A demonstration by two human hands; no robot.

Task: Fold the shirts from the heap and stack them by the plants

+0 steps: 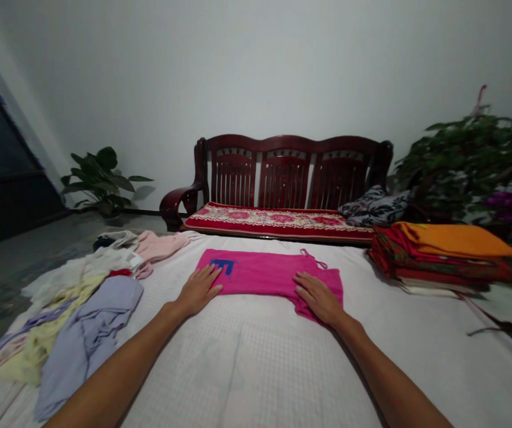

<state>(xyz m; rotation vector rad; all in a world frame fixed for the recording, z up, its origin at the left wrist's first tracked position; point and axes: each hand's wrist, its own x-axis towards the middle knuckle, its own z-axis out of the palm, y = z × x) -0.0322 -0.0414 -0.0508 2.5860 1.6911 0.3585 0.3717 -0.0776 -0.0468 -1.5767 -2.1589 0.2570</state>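
Pink drawstring trousers [256,270] lie folded lengthwise and flat on the white-covered surface [238,368] in front of me. A blue printed letter shows near their left end, and a thin pink cord loops out at the upper right. My left hand [200,289] rests flat on the left end beside the blue print, fingers stretched out. On the wider right part, my right hand [318,295] lies palm down with its fingers extended. Neither hand grips the cloth.
Loose clothes, including a lavender garment [93,321], form a heap at the left. To the right stands a folded stack with an orange cloth [456,239] on top. Behind is a dark wooden bench [283,169], with a plant [100,178] and leafy foliage [474,160] either side.
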